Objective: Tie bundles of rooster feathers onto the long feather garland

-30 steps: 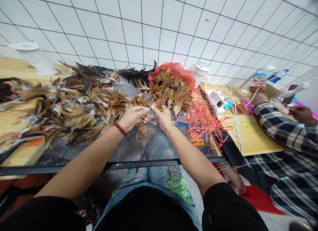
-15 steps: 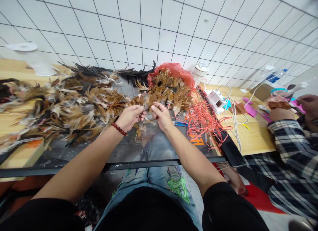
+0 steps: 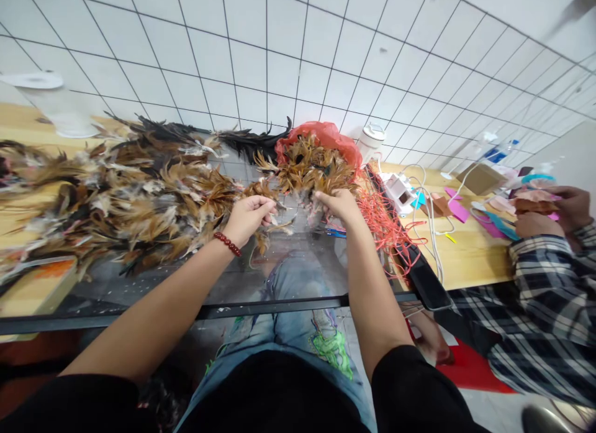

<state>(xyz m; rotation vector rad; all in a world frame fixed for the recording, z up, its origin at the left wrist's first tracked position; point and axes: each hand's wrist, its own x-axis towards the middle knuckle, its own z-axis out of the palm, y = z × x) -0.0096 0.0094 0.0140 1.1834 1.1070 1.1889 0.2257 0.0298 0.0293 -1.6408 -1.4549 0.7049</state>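
My left hand (image 3: 251,218), with a red bead bracelet (image 3: 227,243) on its wrist, is closed in a pinch. A small pale brown feather (image 3: 282,223) pokes out from its fingertips. My right hand (image 3: 339,204) is farther right, thumb and fingers drawn together at the front edge of a golden-brown feather pile (image 3: 311,163). Greyish fluff is by its fingertips, blurred, so I cannot make out what they hold. That pile lies in an open red plastic bag (image 3: 333,135). Blue-handled snips (image 3: 335,233) lie just below my right hand, partly covered.
A wide heap of brown and white feathers (image 3: 158,203) spreads to the left, black feathers (image 3: 251,141) behind. Tangled red string (image 3: 384,225), a phone (image 3: 431,287), white cables (image 3: 433,234) and a white lidded cup (image 3: 371,138) stand right. A person in a plaid sleeve (image 3: 540,265) handles brown material.
My hands, close together before, have moved apart. The right hand has gone right to the bagged feather pile; the left stays nearly in place. The view has shifted slightly.
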